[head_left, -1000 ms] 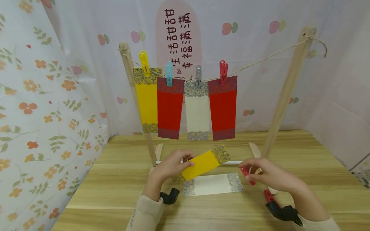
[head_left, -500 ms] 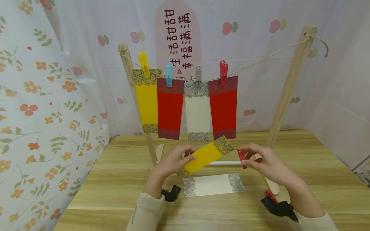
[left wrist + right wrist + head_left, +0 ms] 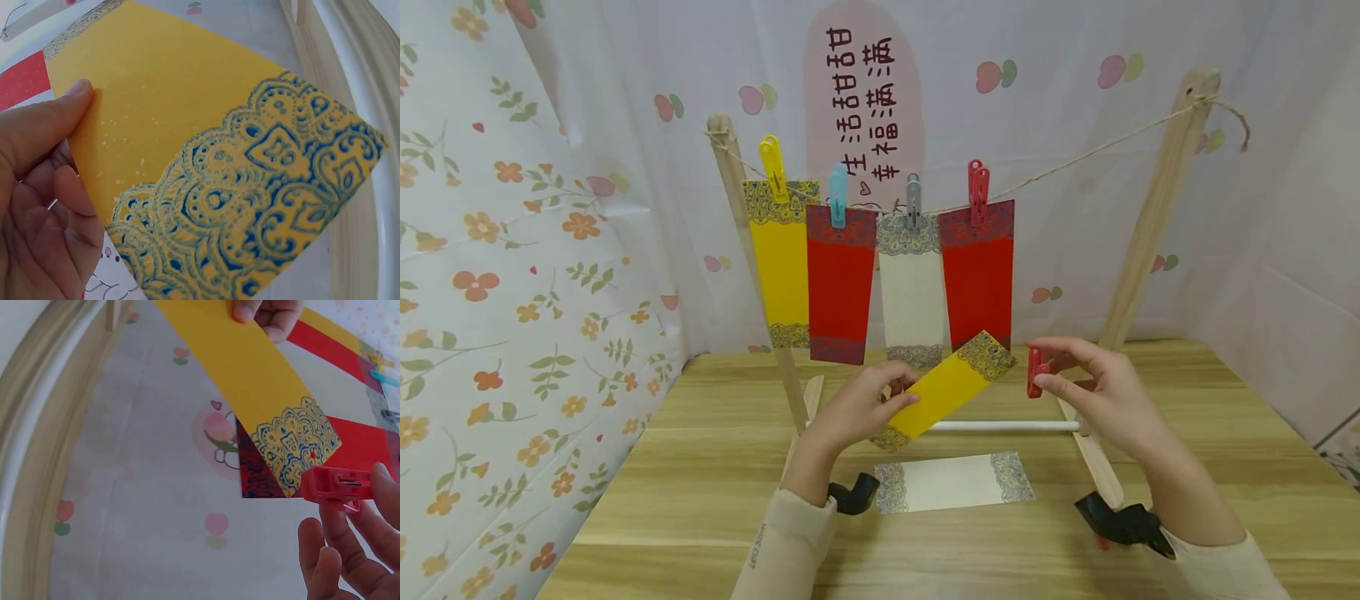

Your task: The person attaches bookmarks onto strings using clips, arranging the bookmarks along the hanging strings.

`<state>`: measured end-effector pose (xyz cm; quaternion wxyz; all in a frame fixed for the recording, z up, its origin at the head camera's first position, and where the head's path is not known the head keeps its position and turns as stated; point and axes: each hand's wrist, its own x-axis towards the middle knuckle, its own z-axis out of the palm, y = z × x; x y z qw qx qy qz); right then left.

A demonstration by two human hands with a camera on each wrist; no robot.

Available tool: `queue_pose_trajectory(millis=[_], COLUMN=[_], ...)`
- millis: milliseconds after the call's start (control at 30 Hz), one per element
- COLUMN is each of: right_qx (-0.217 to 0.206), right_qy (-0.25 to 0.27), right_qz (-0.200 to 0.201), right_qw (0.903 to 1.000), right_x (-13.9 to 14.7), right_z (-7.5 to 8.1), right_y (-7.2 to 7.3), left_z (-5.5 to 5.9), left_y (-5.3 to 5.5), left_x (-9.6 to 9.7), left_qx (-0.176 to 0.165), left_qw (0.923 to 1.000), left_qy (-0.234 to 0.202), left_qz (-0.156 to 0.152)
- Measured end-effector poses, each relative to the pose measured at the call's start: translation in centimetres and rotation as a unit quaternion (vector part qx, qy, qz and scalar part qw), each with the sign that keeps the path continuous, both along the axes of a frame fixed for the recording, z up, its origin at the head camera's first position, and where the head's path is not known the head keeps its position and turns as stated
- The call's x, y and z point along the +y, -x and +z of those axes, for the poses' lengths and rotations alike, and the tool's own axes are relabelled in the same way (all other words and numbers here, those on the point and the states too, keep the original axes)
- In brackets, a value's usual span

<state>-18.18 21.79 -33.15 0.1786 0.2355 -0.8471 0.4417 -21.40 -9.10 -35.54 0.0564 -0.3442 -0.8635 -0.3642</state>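
Observation:
My left hand [image 3: 868,408] pinches a yellow paper strip [image 3: 946,393] with blue lace-like bands between thumb and fingers, near its middle. The strip slants up to the right, its upper corner overlapping the hanging red strip in the head view. In my right hand [image 3: 1097,387] a red clothespin [image 3: 1035,372] is held between thumb and fingers, just right of the strip's patterned end. The right wrist view shows the clothespin [image 3: 337,485] close by that end. A cream paper strip [image 3: 955,482] lies flat on the table below both hands.
Behind, a twine line [image 3: 1097,154] runs between two wooden posts [image 3: 1157,208]. Yellow, blue, grey and red clothespins [image 3: 978,192] hold several strips on it, including a red one [image 3: 976,279]. A white rod [image 3: 1000,426] crosses low between the posts. Patterned cloth [image 3: 1075,275] hangs behind.
Both hands have risen, carrying the yellow strip and the red clothespin up toward the hanging strips. The clothespin has turned from slanted to nearly upright.

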Motion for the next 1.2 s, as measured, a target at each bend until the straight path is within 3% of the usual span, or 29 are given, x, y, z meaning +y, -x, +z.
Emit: queue_pose_trajectory(millis=[267,500,933,1067,1200], right_qx=[0.044,0.047,0.094,0.095,0.094], right_qy=[0.022,0.065,0.13,0.205,0.289], right_qz=[-0.012,-0.045,-0.04,0.008,0.07], right_qw=[0.9987,0.9958,0.9861,0.9742,0.9502], right_x=[-0.7,-1.0,-1.4,-1.5,-1.6], right_z=[2.7,4.8,8.4,9.5,10.8], right_y=[0.7,0.9,1.3,1.4,1.4], left_z=[1.0,1.8,2.7,3.0,3.5], left_y=[0.3,0.5,1.0,1.1,1.2], left_x=[0.8,1.5,3.4,3.8,4.4], left_qx=[0.023,0.038,0.056,0.072,0.081], left_qw=[0.9995,0.9989,0.997,0.9943,0.9923], left_qy=[-0.02,-0.024,-0.052,-0.075,-0.09], left_qz=[-0.013,-0.015,-0.016,-0.024,-0.027])
